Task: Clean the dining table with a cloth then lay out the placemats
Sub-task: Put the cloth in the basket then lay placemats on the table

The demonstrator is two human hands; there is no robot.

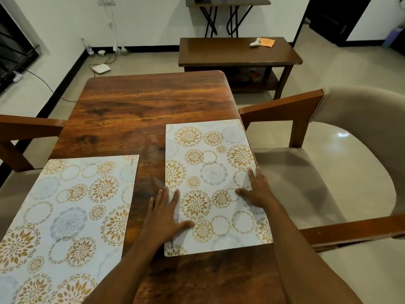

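Squaring the right placemat [210,183] on the dining table [142,106]: left hand [163,218] flat on its left edge, right hand [255,189] flat by its right edge, fingers straight, gripping nothing. Left placemat [65,211] lies beside it. Cloth not identifiable here. Looks like the laying step; next, nudge mat parallel to the table edge.

The left mat [65,216] is cut off by the picture's bottom and left edges, and the near edge of the surface [142,106] lies out of view. The left hand [163,220] covers part of the right mat [210,172], including some of its printed word. The right hand [255,189] hides a stretch of its right edge. The left chair [28,128] and right chair [328,161] are cut by the picture's sides. On the far bench [230,53], a white object [255,43] is too small to tell.
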